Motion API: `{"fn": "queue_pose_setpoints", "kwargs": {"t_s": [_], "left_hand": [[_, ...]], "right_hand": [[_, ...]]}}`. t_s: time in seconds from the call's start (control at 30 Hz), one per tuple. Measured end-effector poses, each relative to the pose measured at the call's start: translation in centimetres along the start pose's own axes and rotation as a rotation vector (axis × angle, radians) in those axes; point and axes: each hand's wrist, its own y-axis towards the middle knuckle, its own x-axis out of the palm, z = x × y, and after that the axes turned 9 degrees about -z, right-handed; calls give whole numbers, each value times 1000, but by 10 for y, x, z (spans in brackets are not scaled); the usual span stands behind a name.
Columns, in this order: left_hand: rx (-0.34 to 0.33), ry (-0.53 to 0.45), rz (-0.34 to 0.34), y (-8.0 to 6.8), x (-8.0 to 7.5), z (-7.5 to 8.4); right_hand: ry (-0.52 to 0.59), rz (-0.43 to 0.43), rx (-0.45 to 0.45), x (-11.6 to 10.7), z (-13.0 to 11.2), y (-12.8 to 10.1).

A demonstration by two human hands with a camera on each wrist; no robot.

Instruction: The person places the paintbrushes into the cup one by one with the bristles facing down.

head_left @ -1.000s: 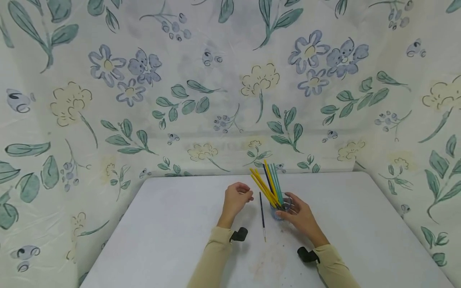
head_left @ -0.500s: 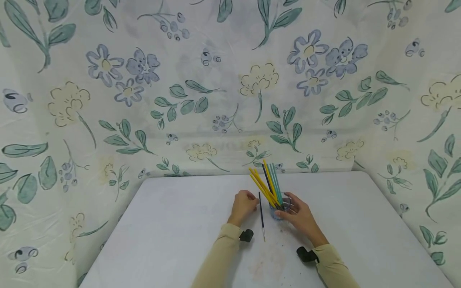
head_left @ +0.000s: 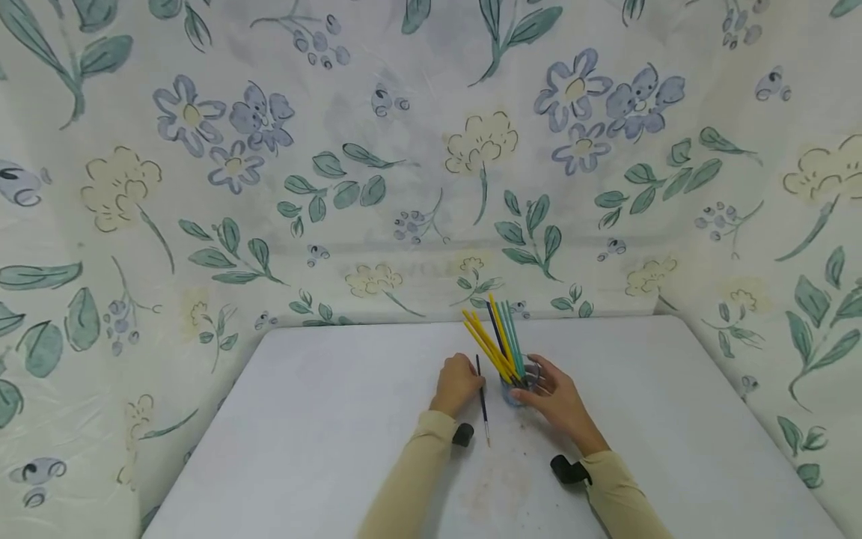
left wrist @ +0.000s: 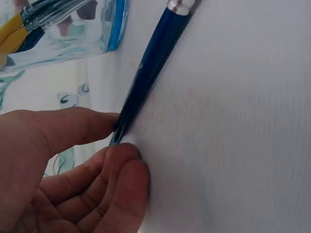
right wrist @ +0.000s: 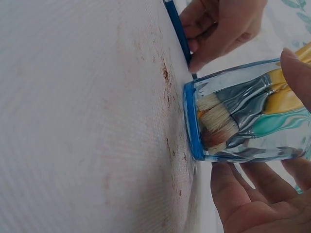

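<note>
The left hand [head_left: 458, 385] pinches the top end of a thin blue paintbrush [head_left: 482, 402] lying on the worktop [head_left: 323, 449], at nine o'clock of the glass jar [head_left: 517, 389]. The right hand [head_left: 555, 400] cups that jar. The brush looks light, stiff and slippery; best gripped mid-handle.

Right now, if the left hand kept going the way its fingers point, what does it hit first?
The left hand pinches the blue paintbrush and its fingers point toward the glass cup of brushes held by the right hand. The cup would likely come first, though depth is unclear.
</note>
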Motion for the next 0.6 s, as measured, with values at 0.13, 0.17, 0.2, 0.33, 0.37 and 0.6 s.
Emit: {"fn": "queue_pose_setpoints", "kwargs": {"t_s": [0.13, 0.17, 0.2, 0.33, 0.37, 0.6], "left_hand": [[-31, 60, -22, -5, -7, -3], [-49, 78, -27, -6, -9, -3], [-67, 98, -30, -7, -11, -3], [-128, 166, -38, -10, -17, -1], [-132, 178, -39, -11, -18, 0], [-144, 77, -62, -22, -19, -13]], "right_hand": [[4, -9, 1, 2, 1, 1], [1, -13, 2, 2, 1, 1], [-1, -18, 3, 1, 1, 1], [-10, -29, 2, -1, -1, 3], [-15, -28, 0, -2, -1, 4], [-37, -27, 35, -3, -3, 0]]}}
